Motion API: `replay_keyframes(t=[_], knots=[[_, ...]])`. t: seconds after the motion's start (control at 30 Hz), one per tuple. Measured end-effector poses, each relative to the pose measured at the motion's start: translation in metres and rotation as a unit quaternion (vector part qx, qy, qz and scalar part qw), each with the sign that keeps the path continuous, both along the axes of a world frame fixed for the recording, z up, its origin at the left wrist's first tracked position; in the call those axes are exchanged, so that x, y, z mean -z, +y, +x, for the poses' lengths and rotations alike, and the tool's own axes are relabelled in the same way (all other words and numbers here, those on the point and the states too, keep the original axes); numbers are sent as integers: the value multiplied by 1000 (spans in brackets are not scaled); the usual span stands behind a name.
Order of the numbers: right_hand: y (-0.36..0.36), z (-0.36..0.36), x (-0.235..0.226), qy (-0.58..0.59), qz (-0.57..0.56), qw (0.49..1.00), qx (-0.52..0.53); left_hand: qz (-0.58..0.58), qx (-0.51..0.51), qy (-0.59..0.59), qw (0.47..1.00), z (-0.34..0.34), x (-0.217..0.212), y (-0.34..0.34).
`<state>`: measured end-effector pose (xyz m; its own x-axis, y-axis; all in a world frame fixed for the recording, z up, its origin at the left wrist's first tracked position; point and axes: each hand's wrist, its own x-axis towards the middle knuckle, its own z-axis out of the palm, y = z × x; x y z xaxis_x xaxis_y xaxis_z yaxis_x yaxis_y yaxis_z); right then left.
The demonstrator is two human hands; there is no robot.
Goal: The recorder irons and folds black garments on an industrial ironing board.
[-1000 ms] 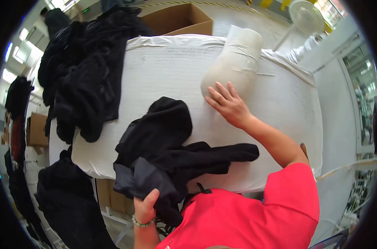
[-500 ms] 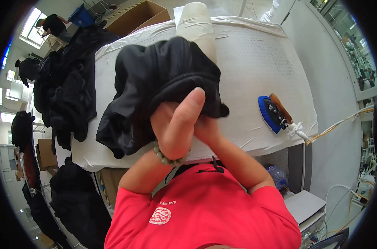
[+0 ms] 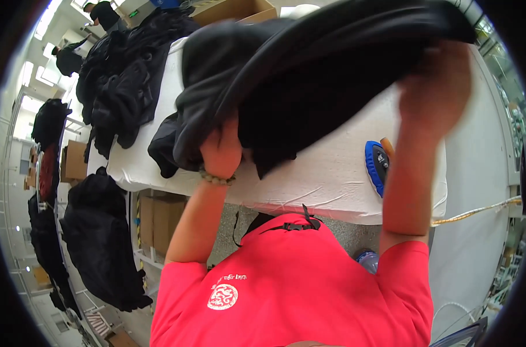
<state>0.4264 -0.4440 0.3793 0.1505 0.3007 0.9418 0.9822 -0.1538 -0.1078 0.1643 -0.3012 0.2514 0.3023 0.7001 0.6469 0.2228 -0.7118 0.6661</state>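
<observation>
A black garment (image 3: 326, 87) hangs stretched between my two hands over the white-covered table (image 3: 297, 191); its exact kind does not show. My left hand (image 3: 223, 147), with a beaded bracelet at the wrist, grips the garment's lower left edge, some fingers hidden in the cloth. High on the right, my right hand (image 3: 439, 87) is raised at the garment's far end, closed on its edge and smeared by motion. Beneath my right forearm lies an iron (image 3: 376, 165) with a blue rim and a brown handle, partly covered by the arm.
Black garments are heaped (image 3: 124, 87) at the table's left, with more hanging (image 3: 101, 237) beside it. An open cardboard box (image 3: 240, 11) stands beyond the far edge. A cord (image 3: 477, 213) runs off right. Two people (image 3: 104, 16) are in the far left background.
My hands were close together at the bunched garment; now they are far apart, the right one swung up and rightward. The garment has spread out wide between them.
</observation>
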Motion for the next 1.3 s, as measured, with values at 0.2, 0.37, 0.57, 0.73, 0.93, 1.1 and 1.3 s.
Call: replay_keyframes(t=[0.2,0.37,0.57,0.73,0.93,1.1,1.3], knots=[[-12,50,-22,305,56,950,-34,212,-200,112,950,-146,26,83],[-11,35,29,405,3,897,-177,96,-559,622,540,-92,-127,94],[42,86,58,411,36,909,-58,395,-348,323,786,-80,-115,285],[137,191,164,341,-93,931,87,216,-188,464,838,94,4,405],[165,140,297,382,-183,898,119,-261,111,172,944,155,115,238],[162,92,316,643,-184,743,43,-269,41,216,937,151,133,176],[121,30,291,586,-227,777,37,-243,71,257,933,80,158,210]])
